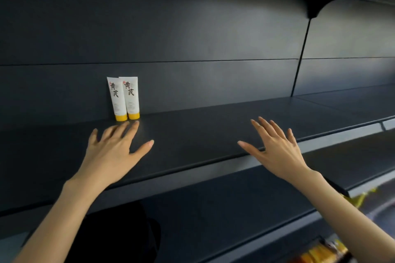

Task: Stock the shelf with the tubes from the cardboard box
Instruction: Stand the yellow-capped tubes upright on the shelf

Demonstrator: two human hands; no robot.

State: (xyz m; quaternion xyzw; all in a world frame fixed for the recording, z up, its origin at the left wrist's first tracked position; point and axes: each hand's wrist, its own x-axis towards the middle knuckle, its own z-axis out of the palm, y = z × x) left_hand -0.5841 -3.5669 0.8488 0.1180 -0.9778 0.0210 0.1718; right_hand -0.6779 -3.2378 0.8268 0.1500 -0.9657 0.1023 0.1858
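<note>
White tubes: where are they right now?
Head view: the two white tubes stand cap-down, side by side, at the back left of the shelf, just beyond the left hand.

- A white plastic tube with a yellow cap (116, 98) stands cap-down on the dark grey metal shelf (203, 130), against the dark back panel (171, 28).
- A second matching tube (130, 96) stands touching it on the right.
- The left hand (113, 151) lies flat over the shelf, fingers spread, fingertips just before the caps.
- The right hand (275, 147) hovers spread at the shelf's front edge, well apart from the tubes.
- Blurred yellow packages (320, 252) sit lower right.
</note>
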